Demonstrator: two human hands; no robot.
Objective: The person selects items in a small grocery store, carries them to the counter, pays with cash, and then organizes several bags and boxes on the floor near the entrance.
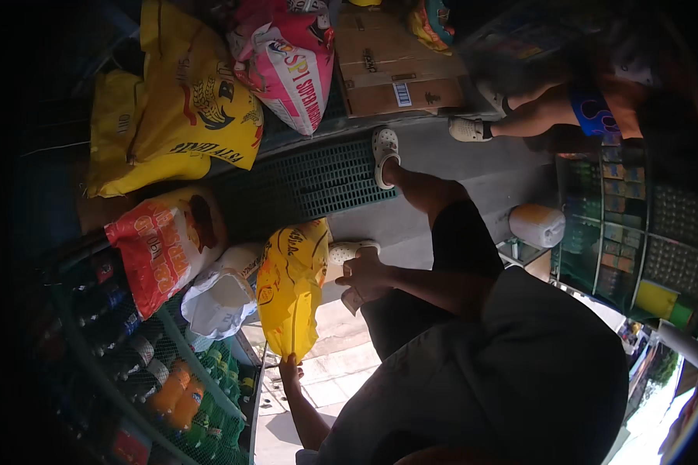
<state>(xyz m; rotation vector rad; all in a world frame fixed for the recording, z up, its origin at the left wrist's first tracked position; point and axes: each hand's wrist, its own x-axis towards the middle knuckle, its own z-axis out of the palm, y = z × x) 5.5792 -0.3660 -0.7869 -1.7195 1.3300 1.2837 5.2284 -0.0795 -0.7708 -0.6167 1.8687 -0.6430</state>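
Note:
My left hand [291,371] grips the gathered corner of a yellow printed sack [291,285], which stands in front of me and looks filled. My right hand [367,275] is beside that sack, above my shoe, with its fingers closed around a small flat pale-brown object [352,300]. What this object is cannot be made out. Against the far side of the yellow sack is a white sack [224,293] with its mouth folded open. A red, orange and white sack [166,247] leans just beyond it.
Large yellow sacks [192,110], a pink sack [291,70] and a cardboard box [398,64] line one side. Green plastic grating [331,177] covers part of the floor. A netted rack [180,337] holds bottles. Another person's leg [535,119] and a white container [537,225] are at right.

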